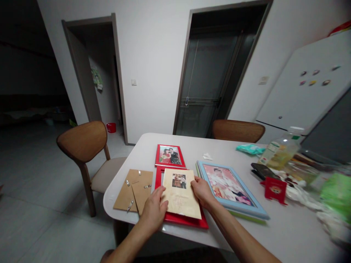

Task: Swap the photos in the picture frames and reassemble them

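Note:
A cream-coloured card (182, 201) with a small photo printed near its top is held between my two hands. My left hand (154, 206) grips its left edge, and my right hand (201, 190) pinches the upper right edge. Beneath the card lies a red picture frame (192, 221), mostly covered by it. To the left, a brown frame backing board (124, 190) with metal clips rests on the table, its lower right part hidden under its folded-out stand and my left hand. Farther back sits a smaller red frame (170, 156) containing a photo of two people.
A light blue picture frame (233, 184) lies on a stack at right. Beyond it are a large plastic bottle (282, 149), a dark phone (263, 171), a red card stand (275, 190) and a teal packet (250, 149). Wooden chairs (85, 142) stand around the white table (124, 157).

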A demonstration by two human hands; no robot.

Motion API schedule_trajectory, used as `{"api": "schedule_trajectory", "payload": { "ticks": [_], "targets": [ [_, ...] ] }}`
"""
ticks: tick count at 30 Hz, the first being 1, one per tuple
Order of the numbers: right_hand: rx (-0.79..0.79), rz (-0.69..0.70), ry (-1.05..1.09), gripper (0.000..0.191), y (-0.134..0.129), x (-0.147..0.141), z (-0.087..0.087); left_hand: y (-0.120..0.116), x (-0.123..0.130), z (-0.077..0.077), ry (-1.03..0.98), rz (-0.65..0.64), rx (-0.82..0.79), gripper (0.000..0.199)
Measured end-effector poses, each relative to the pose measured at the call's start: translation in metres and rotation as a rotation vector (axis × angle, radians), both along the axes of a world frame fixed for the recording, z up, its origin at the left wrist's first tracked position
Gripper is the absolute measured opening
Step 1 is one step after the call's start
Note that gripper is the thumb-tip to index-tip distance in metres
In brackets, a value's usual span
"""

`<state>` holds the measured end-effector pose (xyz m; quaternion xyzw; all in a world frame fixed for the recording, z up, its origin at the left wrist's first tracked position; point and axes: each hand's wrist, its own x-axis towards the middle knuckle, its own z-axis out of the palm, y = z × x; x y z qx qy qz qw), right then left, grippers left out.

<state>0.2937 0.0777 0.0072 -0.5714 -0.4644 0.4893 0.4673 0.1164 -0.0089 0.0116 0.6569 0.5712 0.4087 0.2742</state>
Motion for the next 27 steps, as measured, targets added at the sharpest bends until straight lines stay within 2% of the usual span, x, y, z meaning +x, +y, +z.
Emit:
{"api": "schedule_trajectory", "payload": {
  "ticks": [5,11,14,17,21,25,27],
  "targets": [
    [0.051,0.007,-0.254,0.04,0.011,-0.005,-0.006,-0.005,0.004,-0.002,0.29,-0.104,-0.001,0.04],
    [0.1,-0.056,-0.465,0.04,0.018,-0.008,-0.009,-0.005,0.007,0.003,0.482,-0.155,-0.021,0.037],
    [0.176,-0.039,-0.579,0.038,0.015,-0.01,-0.005,-0.005,0.008,0.004,0.519,-0.159,-0.028,0.036],
    [0.281,0.005,-0.794,0.033,0.011,-0.011,-0.001,-0.005,0.008,0.003,0.542,-0.175,-0.023,0.035],
    [0.257,0.036,-1.081,0.028,0.007,-0.007,-0.003,-0.003,0.01,0.0,0.55,-0.175,-0.004,0.032],
    [0.268,0.053,-1.192,0.027,0.005,-0.005,-0.006,-0.004,0.01,0.0,0.499,-0.172,0.008,0.034],
    [0.301,0.059,-1.189,0.029,0.003,-0.007,-0.005,-0.008,0.002,0.002,0.466,-0.161,0.03,0.038]
  ]
}}
